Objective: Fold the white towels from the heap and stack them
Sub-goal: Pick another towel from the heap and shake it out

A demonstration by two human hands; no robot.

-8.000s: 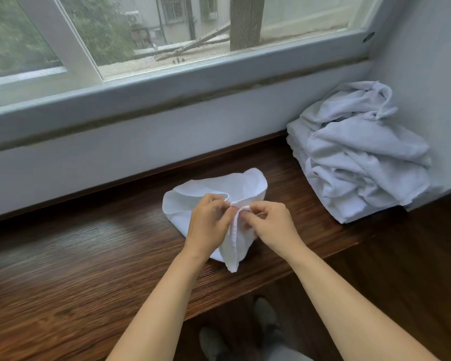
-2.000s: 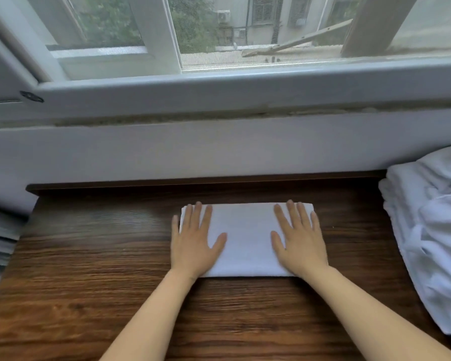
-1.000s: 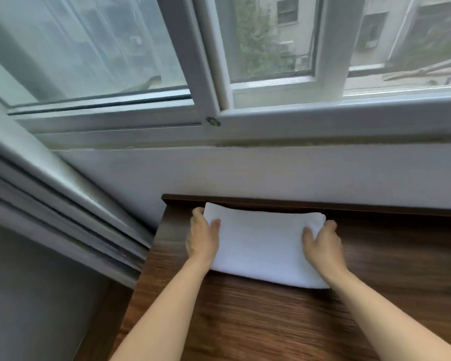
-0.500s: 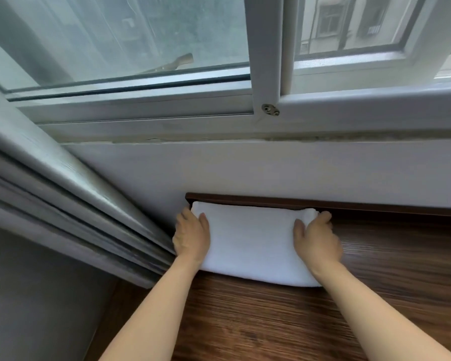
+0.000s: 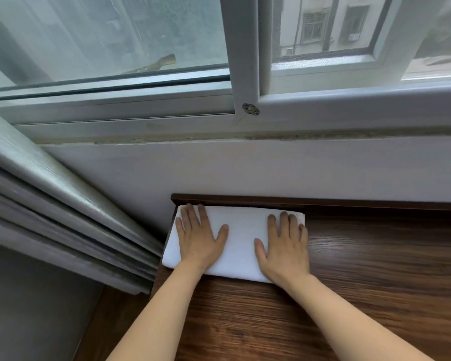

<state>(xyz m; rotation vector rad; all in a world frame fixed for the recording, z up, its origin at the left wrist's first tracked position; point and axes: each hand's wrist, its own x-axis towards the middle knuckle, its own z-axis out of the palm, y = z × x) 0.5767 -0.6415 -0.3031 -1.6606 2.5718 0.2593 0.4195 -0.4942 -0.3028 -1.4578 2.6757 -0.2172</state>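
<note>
While the towel [image 5: 241,242] sits folded in the far left corner of the shelf [image 5: 362,295], tight to the wall [image 5: 271,170], we've got both palms flat on it: left hand [image 5: 198,238] and right hand [image 5: 284,246], fingers straight and spread, pressing, not gripping anything. Its left edge looks like it hangs a bit past the shelf end by the curtain [image 5: 63,204], so if we lift off carelessly or nudge it left, we'd guess it could slide off or the fold could spring open. Count-wise: one towel, two hands, one shelf. The heap isn't in view, so no idea how many remain.
</note>
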